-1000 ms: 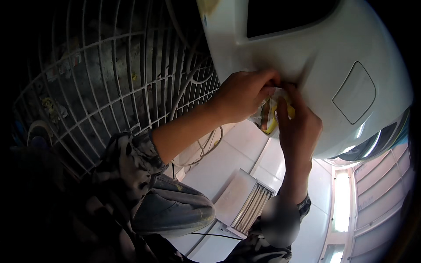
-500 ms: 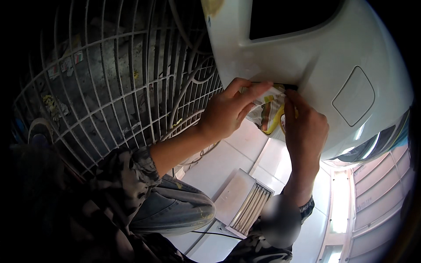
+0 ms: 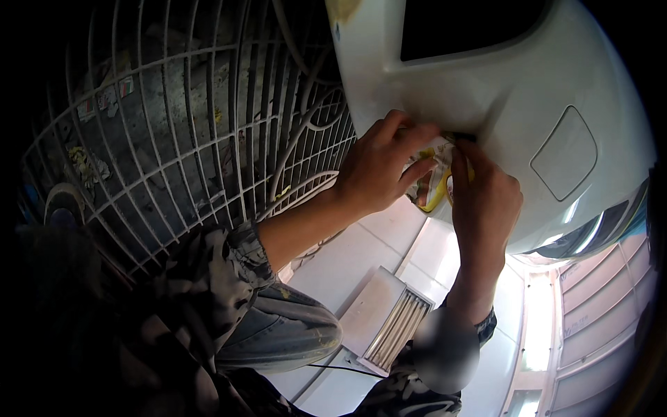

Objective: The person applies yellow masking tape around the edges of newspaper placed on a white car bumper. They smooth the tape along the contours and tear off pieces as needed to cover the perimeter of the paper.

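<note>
A thin printed sheet [image 3: 439, 186], yellow and white with coloured pictures, hangs against the lower edge of a white car body panel [image 3: 462, 90], by a narrow dark slot. My left hand [image 3: 382, 163] lies over the sheet's upper left part, its fingers bent along the top edge and its thumb held apart from them. On the other side, my right hand [image 3: 486, 198] pinches the sheet near its upper right edge, below the slot. My fingers hide much of the sheet's top edge.
A metal wire rack [image 3: 201, 149] stands at the left, with cables hanging by it. Below the hands is a white tiled floor [image 3: 375, 240] bearing a pale box-shaped unit with tubes [image 3: 396, 333]. My bent knee [image 3: 292, 330] is close by. The panel has a large dark opening [image 3: 465, 28] above.
My left hand has shifted slightly right over the sheet, and its thumb has swung down away from the index finger. My right hand stays almost in place at the sheet's edge.
</note>
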Motion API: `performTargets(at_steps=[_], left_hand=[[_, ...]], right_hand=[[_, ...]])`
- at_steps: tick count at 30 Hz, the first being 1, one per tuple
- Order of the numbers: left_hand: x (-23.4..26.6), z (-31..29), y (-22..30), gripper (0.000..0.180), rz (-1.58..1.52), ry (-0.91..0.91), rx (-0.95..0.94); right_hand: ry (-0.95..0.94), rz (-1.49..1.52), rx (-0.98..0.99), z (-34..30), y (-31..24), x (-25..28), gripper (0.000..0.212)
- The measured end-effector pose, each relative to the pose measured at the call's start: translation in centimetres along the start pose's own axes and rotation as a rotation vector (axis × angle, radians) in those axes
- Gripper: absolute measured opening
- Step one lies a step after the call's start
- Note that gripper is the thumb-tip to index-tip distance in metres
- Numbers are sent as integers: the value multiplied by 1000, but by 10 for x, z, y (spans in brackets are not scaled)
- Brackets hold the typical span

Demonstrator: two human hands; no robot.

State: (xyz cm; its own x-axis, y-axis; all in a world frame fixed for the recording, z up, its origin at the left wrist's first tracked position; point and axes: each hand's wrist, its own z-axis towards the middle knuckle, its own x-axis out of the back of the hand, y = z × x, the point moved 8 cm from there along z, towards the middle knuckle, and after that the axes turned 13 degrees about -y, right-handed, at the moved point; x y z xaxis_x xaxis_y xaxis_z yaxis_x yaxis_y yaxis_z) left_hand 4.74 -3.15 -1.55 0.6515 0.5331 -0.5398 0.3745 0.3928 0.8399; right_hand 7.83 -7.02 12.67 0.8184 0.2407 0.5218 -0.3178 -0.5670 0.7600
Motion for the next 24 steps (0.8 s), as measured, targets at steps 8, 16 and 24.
performTargets(at_steps=[8,16,24], left_hand=[[-22,18,-27,22,-372,-64,241],[-52,14,-51,31,-738,-224,622],[-57,3,-53,26,-1046,-210,729]], right_hand=[[-14,59,10,-6,-2,4,21],[-149,158,85,-21,1,-14,35],[-119,210,-53,-16,17,-18,35]])
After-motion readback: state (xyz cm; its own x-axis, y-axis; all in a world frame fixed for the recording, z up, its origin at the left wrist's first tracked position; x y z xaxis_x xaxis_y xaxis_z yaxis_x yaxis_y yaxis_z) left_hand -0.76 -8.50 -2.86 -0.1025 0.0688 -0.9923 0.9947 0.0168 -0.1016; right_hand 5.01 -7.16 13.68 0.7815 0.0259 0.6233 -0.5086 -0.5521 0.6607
